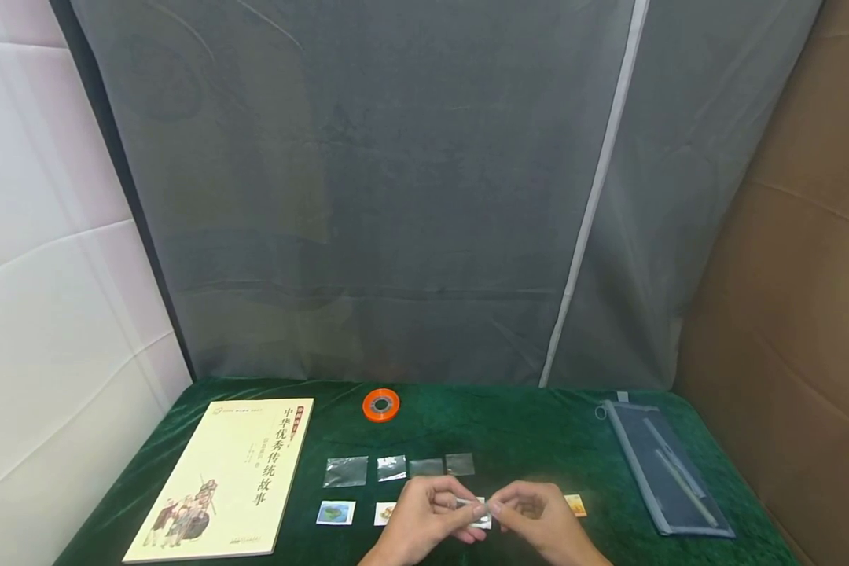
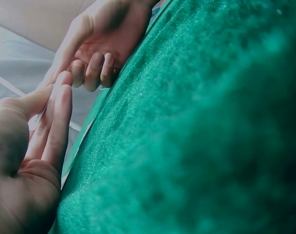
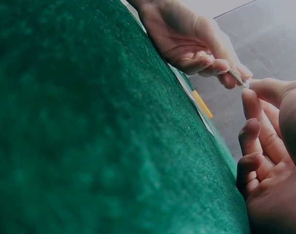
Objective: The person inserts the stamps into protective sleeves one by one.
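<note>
Above the cloth at the front middle, my left hand [image 1: 424,515] and right hand [image 1: 534,515] meet at their fingertips. Between them is a small clear plastic sleeve [image 3: 236,76], thin and flat. The left thumb and fingers pinch it along one side. Right thumb and index finger grip its other end, while the remaining right fingers curl loosely in the right wrist view. Fingers hide most of the sleeve. Small picture stamps lie near the hands: a blue-green one [image 1: 336,512], one beside the left hand [image 1: 384,513] and a yellow one [image 1: 575,505] partly behind the right hand.
Several clear sleeves [image 1: 347,472] lie in a row beyond the hands. Behind them is an orange ring-shaped roll [image 1: 369,406]. A cream book [image 1: 226,472] lies at left, a zipped mesh pouch [image 1: 668,468] with slim tools at right. Green cloth [image 1: 538,440] covers the table.
</note>
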`<control>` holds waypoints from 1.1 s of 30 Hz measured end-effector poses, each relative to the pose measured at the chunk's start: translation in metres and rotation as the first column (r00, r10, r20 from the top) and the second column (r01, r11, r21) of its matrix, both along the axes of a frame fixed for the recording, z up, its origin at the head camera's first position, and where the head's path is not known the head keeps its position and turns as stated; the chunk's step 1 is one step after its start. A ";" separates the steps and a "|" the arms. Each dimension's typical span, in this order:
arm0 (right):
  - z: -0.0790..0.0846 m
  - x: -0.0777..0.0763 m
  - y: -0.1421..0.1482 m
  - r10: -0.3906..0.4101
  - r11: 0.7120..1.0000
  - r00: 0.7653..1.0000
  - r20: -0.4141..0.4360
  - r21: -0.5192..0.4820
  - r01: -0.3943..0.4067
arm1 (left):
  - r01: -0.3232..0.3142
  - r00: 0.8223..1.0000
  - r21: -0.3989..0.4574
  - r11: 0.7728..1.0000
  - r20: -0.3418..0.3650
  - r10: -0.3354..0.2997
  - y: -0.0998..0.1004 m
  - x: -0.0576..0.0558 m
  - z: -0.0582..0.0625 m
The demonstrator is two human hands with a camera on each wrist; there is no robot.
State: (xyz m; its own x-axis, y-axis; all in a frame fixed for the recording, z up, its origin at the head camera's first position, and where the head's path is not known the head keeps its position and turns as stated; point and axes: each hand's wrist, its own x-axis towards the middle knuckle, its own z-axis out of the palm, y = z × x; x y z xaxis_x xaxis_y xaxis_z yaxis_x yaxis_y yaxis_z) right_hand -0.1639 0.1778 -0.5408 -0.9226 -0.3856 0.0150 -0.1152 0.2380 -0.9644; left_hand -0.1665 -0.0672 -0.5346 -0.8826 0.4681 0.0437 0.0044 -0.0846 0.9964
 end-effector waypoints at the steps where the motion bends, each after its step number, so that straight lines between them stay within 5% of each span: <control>1: 0.000 0.000 0.000 -0.003 1.000 1.000 0.002 0.002 0.003 | 0.000 1.000 0.001 1.000 0.001 0.000 0.000 0.000 0.000; 9: 0.000 0.002 0.000 0.025 0.999 0.997 -0.072 -0.047 -0.028 | 0.043 0.999 0.047 0.998 0.014 -0.043 0.002 0.001 -0.001; 14: -0.001 0.002 0.000 0.002 0.998 0.992 -0.127 -0.065 -0.010 | 0.008 1.000 0.006 1.000 0.002 -0.008 0.002 -0.001 -0.001; 22: 0.006 0.001 -0.002 -0.022 0.998 0.997 -0.081 -0.057 0.017 | -0.134 0.972 -0.210 0.968 -0.216 0.087 -0.007 -0.005 0.011; 33: 0.024 -0.004 0.008 -0.005 0.997 0.998 -0.061 0.070 0.010 | -0.151 0.954 -0.206 0.967 -0.287 0.088 0.012 -0.009 0.020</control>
State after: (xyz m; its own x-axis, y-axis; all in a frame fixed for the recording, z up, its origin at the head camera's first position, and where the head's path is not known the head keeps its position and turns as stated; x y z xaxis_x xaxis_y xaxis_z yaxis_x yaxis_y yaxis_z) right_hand -0.1680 0.1862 -0.5166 -0.9237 -0.3806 0.0439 -0.1707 0.3061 -0.9366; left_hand -0.1754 -0.0552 -0.5148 -0.9012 0.3853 0.1983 0.2758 0.1573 0.9483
